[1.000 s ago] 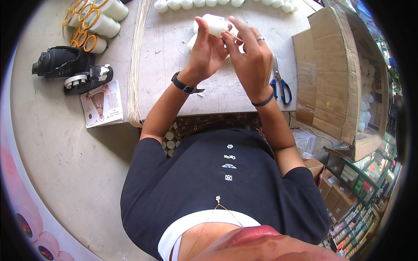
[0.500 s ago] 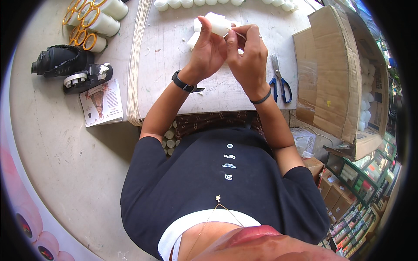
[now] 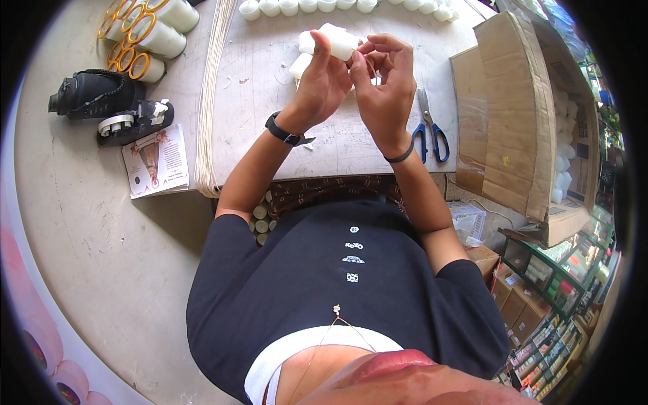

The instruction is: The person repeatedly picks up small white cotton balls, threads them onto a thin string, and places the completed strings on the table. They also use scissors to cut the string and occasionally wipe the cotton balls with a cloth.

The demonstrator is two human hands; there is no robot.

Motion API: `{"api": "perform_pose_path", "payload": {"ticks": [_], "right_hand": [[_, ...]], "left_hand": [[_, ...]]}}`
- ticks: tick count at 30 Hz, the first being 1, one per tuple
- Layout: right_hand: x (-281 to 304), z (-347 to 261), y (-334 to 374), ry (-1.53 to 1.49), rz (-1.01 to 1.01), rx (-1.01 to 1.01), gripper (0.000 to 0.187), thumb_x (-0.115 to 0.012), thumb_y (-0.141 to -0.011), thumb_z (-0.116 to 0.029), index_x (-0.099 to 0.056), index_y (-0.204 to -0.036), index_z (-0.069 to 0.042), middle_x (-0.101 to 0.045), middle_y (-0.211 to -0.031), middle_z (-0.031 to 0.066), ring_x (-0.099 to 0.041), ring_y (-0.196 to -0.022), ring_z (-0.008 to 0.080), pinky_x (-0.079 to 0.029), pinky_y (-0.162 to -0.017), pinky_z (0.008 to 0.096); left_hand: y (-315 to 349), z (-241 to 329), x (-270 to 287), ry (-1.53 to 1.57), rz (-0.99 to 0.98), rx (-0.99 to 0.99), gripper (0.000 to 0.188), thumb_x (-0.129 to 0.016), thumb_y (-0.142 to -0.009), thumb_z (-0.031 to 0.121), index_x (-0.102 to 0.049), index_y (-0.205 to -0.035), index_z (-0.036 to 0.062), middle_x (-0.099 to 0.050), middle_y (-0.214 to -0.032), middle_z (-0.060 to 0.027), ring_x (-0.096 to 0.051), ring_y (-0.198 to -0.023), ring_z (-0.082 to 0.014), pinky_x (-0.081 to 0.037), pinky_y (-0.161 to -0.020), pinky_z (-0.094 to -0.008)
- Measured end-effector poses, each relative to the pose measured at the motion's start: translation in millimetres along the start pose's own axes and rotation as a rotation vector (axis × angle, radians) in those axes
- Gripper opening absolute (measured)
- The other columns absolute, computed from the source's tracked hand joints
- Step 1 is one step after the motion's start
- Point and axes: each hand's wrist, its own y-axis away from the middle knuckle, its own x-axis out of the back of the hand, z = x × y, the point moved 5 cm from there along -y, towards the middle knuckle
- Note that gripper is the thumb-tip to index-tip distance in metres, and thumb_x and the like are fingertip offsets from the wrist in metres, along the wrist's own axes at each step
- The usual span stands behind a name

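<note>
Above the work table, my left hand is closed round a short white candle, its thumb raised along the near side. Another white piece shows just behind that candle. My right hand is at the candle's right end, thumb and fingertips pinched together on a thin wick that the fingers mostly hide. Below the held candle, one more white candle lies on the table. Blue-handled scissors rest partly open to the right of my right wrist.
A cream cord bundle hangs over the table's left side. Several white candles line the back. On the left are orange-ringed white cylinders, a black bottle, a tape dispenser and a leaflet. An open cardboard box stands right.
My right fingers have shifted at the candle's end and the fingertips have spread upward. The thin wick seen between them before is now mostly hidden. My left hand keeps its hold.
</note>
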Motion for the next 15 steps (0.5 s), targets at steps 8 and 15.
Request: {"api": "perform_pose_path", "payload": {"ticks": [8,15], "right_hand": [[8.4,-0.3,1.5,-0.086,0.091,-0.031,0.035,-0.07,-0.086,0.0,-0.051,-0.116,0.002,-0.065,-0.094,0.0115,-0.068,-0.087,0.015,-0.057,-0.08,0.0267],[10.8,1.0,2.8,0.007,0.077,0.01,0.035,-0.073,-0.086,-0.002,-0.056,-0.117,0.0,-0.07,-0.094,0.0101,-0.069,-0.082,0.0141,-0.057,-0.073,0.026]], "left_hand": [[0.6,-2.8,0.6,0.002,0.008,-0.008,0.068,-0.039,-0.094,0.071,-0.048,-0.123,0.0108,-0.056,-0.114,-0.0036,-0.055,-0.109,-0.0155,-0.04,-0.102,-0.0359],[0.8,-3.8,2.4,-0.013,-0.022,-0.019,0.067,-0.039,-0.094,0.071,-0.046,-0.124,0.012,-0.055,-0.115,-0.0049,-0.054,-0.114,-0.0167,-0.041,-0.102,-0.0376]]}}
